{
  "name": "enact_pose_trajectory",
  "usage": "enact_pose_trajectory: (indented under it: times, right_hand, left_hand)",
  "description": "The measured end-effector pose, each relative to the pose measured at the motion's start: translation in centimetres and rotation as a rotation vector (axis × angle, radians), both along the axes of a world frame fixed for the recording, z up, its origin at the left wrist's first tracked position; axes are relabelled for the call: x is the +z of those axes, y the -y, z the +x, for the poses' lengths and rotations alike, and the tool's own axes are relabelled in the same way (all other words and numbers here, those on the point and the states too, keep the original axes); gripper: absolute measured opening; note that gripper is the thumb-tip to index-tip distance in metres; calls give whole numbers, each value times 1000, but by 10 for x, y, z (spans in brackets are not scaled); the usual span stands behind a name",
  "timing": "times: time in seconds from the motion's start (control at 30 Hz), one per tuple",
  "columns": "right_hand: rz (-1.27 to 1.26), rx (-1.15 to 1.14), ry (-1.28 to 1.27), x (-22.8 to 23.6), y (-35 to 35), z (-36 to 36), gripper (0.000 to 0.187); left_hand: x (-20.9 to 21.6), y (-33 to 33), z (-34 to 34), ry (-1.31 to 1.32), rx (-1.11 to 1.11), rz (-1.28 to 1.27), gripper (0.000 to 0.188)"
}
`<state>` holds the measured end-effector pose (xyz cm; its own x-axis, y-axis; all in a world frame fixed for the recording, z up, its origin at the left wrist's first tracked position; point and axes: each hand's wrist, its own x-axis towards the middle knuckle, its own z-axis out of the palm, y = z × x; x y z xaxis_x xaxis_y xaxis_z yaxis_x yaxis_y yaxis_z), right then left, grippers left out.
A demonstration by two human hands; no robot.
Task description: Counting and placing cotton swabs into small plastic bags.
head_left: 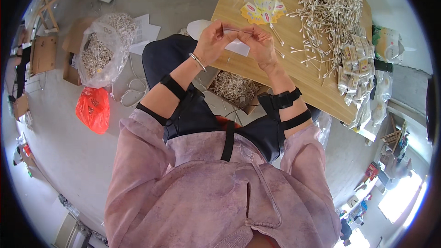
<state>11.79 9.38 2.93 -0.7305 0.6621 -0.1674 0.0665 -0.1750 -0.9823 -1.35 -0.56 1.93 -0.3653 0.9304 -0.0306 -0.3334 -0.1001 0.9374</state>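
- Pale plastic packet, thin and narrow, held level over the desk's near edge; contents indistinct.
- Left hand and right hand pinch its ends.
- Wood-grained desk: heaped, slender cotton swabs.
- Cardboard box, crinkled clear bag: both full of swabs.

The view comes from the left one of two fisheye cameras on the person's head, looking steeply down over the hoodie and lap, upright and unmirrored. It sits close above the body, so the hoodie looms largest across the bottom middle, while the hands lie farther off, just above centre, with the desk beyond them to the upper right. The lens takes in floor and walls all around, bending straight edges toward a dark round rim.
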Motion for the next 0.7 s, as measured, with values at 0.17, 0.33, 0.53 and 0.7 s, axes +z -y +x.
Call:
enact_pose_trajectory:
  times: [0.17,0.33,0.53,0.7]
  right_hand:
    - [144,14,-9,7,2,7,17]
    - [204,22,-21,2,1,10,16]
    - [-171,-13,-55,9,1,4,13]
    - [-226,-31,-63,8,0,4,12]
  left_hand:
    - [1,3,-4,-58,2,-17,17]
    - [2,3,-5,-132,-19,24,15]
    - [-6,2,-5,-214,-9,-99,14]
    - [-1,1,-2,36,-26,-69,6]
